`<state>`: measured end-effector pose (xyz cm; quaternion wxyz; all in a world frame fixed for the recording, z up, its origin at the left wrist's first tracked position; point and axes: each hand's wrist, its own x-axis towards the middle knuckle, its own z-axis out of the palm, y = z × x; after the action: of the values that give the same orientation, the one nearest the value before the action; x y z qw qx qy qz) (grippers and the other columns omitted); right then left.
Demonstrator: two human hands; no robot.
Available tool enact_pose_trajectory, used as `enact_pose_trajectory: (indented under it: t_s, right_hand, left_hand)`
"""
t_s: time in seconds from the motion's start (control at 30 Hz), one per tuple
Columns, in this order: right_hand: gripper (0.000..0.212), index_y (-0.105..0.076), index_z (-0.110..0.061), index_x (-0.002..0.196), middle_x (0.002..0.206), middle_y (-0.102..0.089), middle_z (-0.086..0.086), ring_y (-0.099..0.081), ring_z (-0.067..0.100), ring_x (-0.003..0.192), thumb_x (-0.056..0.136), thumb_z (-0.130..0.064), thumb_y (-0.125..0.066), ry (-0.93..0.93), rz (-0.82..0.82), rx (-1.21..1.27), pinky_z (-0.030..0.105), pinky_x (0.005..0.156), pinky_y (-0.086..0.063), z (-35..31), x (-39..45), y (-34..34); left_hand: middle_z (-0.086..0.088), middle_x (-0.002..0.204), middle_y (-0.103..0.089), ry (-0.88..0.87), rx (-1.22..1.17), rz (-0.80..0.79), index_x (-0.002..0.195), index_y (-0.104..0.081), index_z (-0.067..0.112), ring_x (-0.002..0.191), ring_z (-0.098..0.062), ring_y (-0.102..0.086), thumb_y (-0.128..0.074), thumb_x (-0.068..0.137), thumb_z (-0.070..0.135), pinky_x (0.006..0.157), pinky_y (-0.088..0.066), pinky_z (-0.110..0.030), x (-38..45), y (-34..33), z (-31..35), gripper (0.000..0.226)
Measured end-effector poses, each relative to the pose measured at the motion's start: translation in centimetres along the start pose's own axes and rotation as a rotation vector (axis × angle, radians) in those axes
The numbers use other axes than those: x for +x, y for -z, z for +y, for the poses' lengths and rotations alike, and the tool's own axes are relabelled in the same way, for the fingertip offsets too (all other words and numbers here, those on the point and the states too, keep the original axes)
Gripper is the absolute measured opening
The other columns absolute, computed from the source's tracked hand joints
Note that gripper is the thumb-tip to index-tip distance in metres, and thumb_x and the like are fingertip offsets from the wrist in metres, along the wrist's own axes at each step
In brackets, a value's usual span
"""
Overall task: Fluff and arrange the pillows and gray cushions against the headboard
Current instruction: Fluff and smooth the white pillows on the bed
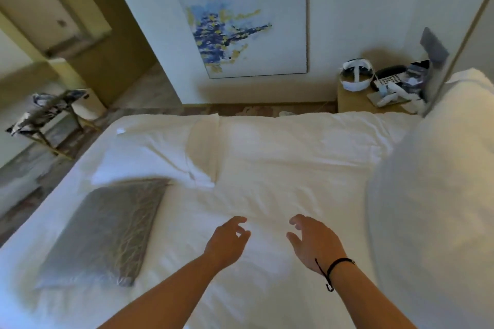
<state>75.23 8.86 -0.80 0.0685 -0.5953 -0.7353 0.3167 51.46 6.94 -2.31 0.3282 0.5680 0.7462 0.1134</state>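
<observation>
A gray cushion (107, 232) lies flat on the left part of the white bed (280, 168). Just beyond it a white pillow (152, 155) lies flat, its near edge overlapping the cushion's far edge. Large white pillows (433, 195) stand piled along the right side, blurred. My left hand (227, 240) and my right hand (312, 243) hover over the middle of the bed, fingers loosely curled, holding nothing. Both hands are apart from the cushion and the pillows. A black cord bracelet is on my right wrist.
A nightstand (355, 104) at the far right corner carries a white headset (355, 75), a phone and small items. A folding luggage rack (45, 115) and a white bin stand on the floor at the left. A painting (235, 21) hangs on the far wall.
</observation>
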Motion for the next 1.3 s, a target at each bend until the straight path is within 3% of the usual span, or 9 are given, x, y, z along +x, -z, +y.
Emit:
enact_pose_trajectory:
  t_s: [0.13, 0.23, 0.4, 0.5, 0.73, 0.9, 1.03, 1.13, 1.3]
  right_hand:
    - [0.034, -0.047, -0.032, 0.130, 0.125, -0.059, -0.012, -0.056, 0.012, 0.112, 0.098, -0.040, -0.045, 0.044, -0.076, 0.012, 0.026, 0.091, -0.043, -7.2, 3.5, -3.9]
    - [0.034, -0.046, -0.033, 0.131, 0.126, -0.059, -0.013, -0.055, 0.010, 0.114, 0.098, -0.038, -0.045, 0.069, -0.112, 0.016, 0.024, 0.092, -0.042, -12.4, 5.6, -7.4]
    - [0.042, -0.036, -0.034, 0.139, 0.133, -0.053, -0.012, -0.052, 0.011, 0.119, 0.098, -0.036, -0.044, 0.082, -0.161, -0.064, 0.027, 0.099, -0.042, -20.0, 9.6, -14.4]
    - [0.046, -0.031, -0.033, 0.142, 0.137, -0.051, -0.009, -0.051, 0.014, 0.122, 0.098, -0.033, -0.045, 0.056, -0.198, -0.122, 0.028, 0.099, -0.042, -24.3, 13.3, -18.7]
    - [0.053, -0.025, -0.033, 0.146, 0.138, -0.047, -0.007, -0.052, 0.016, 0.119, 0.097, -0.031, -0.047, 0.057, -0.192, -0.218, 0.029, 0.097, -0.044, -32.3, 23.6, -25.9]
    - [0.061, -0.021, -0.031, 0.148, 0.151, -0.034, -0.004, -0.048, 0.019, 0.125, 0.095, -0.032, -0.051, 0.144, -0.200, -0.383, 0.032, 0.101, -0.042, -34.0, 31.9, -29.8]
    - [0.067, -0.018, -0.027, 0.150, 0.161, -0.014, 0.003, -0.025, 0.023, 0.144, 0.094, -0.034, -0.053, 0.231, -0.148, -0.563, 0.039, 0.113, -0.029, -34.0, 40.3, -33.7]
    - [0.071, -0.014, -0.024, 0.151, 0.163, -0.006, 0.004, -0.012, 0.022, 0.148, 0.093, -0.035, -0.052, 0.272, -0.080, -0.659, 0.044, 0.117, -0.022, -33.6, 46.6, -37.6]
    - [0.083, -0.005, -0.019, 0.153, 0.162, 0.001, 0.003, -0.004, 0.027, 0.149, 0.087, -0.022, -0.054, 0.261, 0.064, -0.860, 0.056, 0.116, -0.014, -31.5, 54.5, -42.7]
  left_hand:
    - [0.020, 0.100, -0.065, 0.107, -0.083, 0.126, 0.124, -0.057, 0.040, 0.086, 0.002, -0.063, -0.058, 0.093, 0.039, 0.076, -0.055, -0.023, -1.1, 5.5, -7.9, 0.031]
    - [0.018, 0.104, -0.066, 0.176, -0.115, 0.176, 0.122, -0.056, 0.041, 0.092, -0.004, -0.064, -0.057, 0.093, 0.039, 0.081, -0.058, -0.033, -1.3, 8.5, -14.0, 0.029]
    - [0.013, 0.119, -0.061, 0.189, -0.135, 0.193, 0.129, -0.054, 0.036, 0.095, -0.003, -0.060, -0.057, 0.095, 0.039, 0.089, -0.052, -0.030, 1.9, 12.9, -24.5, 0.034]
    - [0.008, 0.132, -0.058, 0.217, -0.130, 0.187, 0.133, -0.051, 0.036, 0.107, -0.011, -0.059, -0.053, 0.095, 0.040, 0.094, -0.049, -0.034, 5.8, 15.8, -31.0, 0.038]
    - [0.003, 0.138, -0.055, 0.238, 0.085, 0.252, 0.138, -0.048, 0.029, 0.124, -0.021, -0.051, -0.050, 0.093, 0.036, 0.104, -0.043, -0.045, 16.5, 22.5, -42.8, 0.045]
    - [-0.002, 0.160, -0.029, 0.166, 0.298, 0.272, 0.149, -0.032, 0.029, 0.146, -0.024, -0.027, -0.044, 0.096, 0.048, 0.121, -0.018, -0.047, 24.4, 22.6, -49.6, 0.058]
    - [0.008, 0.166, -0.005, 0.174, 0.305, 0.279, 0.156, -0.015, 0.034, 0.152, -0.018, 0.001, -0.025, 0.095, 0.067, 0.123, 0.002, -0.046, 30.1, 20.3, -54.7, 0.070]
    - [0.010, 0.165, -0.007, 0.136, 0.389, 0.433, 0.155, -0.017, 0.036, 0.152, -0.017, 0.001, -0.013, 0.094, 0.072, 0.122, 0.008, -0.043, 32.5, 16.9, -57.5, 0.071]
    - [0.003, 0.164, -0.018, 0.064, 0.408, 0.563, 0.154, -0.024, 0.031, 0.152, -0.023, -0.009, -0.026, 0.096, 0.065, 0.123, 0.004, -0.045, 35.1, 13.1, -59.9, 0.068]
